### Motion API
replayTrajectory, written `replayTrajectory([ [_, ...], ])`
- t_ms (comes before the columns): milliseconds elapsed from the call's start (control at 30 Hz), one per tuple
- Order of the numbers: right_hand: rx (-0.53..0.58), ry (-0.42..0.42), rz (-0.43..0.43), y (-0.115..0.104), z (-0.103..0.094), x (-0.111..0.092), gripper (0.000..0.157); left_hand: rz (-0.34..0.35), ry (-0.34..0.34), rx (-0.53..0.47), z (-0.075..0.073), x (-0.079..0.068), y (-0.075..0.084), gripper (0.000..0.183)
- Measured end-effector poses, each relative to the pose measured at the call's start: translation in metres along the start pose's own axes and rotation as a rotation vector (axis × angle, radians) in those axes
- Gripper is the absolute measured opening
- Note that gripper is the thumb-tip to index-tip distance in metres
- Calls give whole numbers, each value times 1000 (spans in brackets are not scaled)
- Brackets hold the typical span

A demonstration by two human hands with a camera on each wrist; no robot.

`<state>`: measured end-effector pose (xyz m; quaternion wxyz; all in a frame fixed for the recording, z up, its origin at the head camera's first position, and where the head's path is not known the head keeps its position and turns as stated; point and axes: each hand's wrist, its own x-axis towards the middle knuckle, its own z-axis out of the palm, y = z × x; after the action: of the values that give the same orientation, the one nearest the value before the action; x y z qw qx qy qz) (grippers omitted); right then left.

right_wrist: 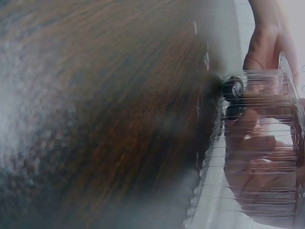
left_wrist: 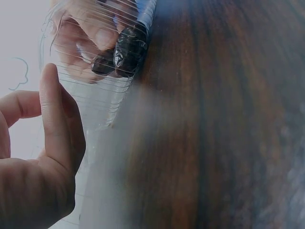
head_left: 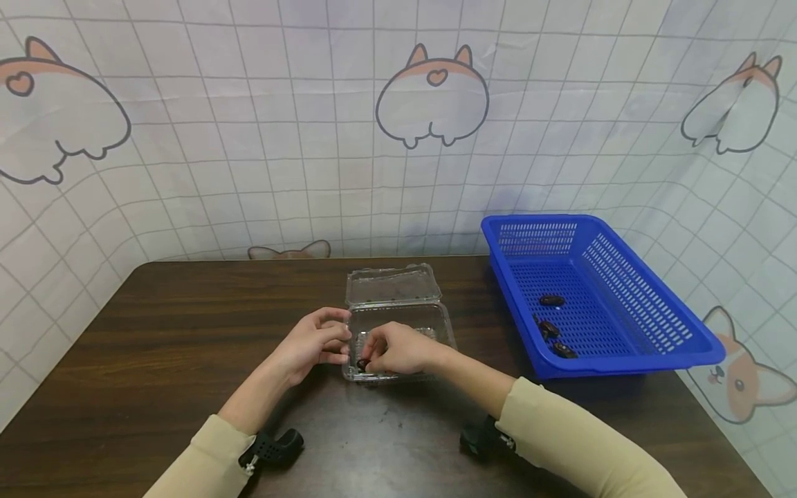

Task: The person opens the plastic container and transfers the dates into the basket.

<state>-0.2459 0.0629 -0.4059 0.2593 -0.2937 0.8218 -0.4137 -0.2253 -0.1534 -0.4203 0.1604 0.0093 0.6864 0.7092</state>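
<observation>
A clear plastic clamshell box (head_left: 407,315) stands on the table with its lid folded back. My right hand (head_left: 398,348) reaches into its front left corner and pinches a dark, glossy date (head_left: 363,363). Through the ribbed wall, the left wrist view shows two dates, one date (left_wrist: 129,50) against the wall and another (left_wrist: 102,63) by the right fingertips (left_wrist: 106,38). On the box's left side, my left hand (head_left: 315,346) touches the rim with loosely extended fingers and holds nothing. Reflections on the plastic partly hide the right fingers in the right wrist view.
A blue slotted basket (head_left: 598,363) stands to the right, with several dates (head_left: 551,300) on its floor. The dark wooden table (head_left: 205,325) backs onto a wall covering with a grid and cartoon animals. Each wrist wears a black strap-on device (head_left: 274,446).
</observation>
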Motion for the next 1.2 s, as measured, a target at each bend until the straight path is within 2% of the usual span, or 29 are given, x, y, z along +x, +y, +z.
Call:
replayTrajectory([
  [333, 50, -10, -8, -1, -3, 0, 9, 7, 0, 5, -1, 1, 0, 52],
  [600, 130, 29, 8, -5, -10, -7, 12, 8, 2, 5, -1, 2, 0, 51],
  [1200, 210, 140, 3, -12, -47, -46, 18, 11, -1, 4, 0, 0, -1, 54],
])
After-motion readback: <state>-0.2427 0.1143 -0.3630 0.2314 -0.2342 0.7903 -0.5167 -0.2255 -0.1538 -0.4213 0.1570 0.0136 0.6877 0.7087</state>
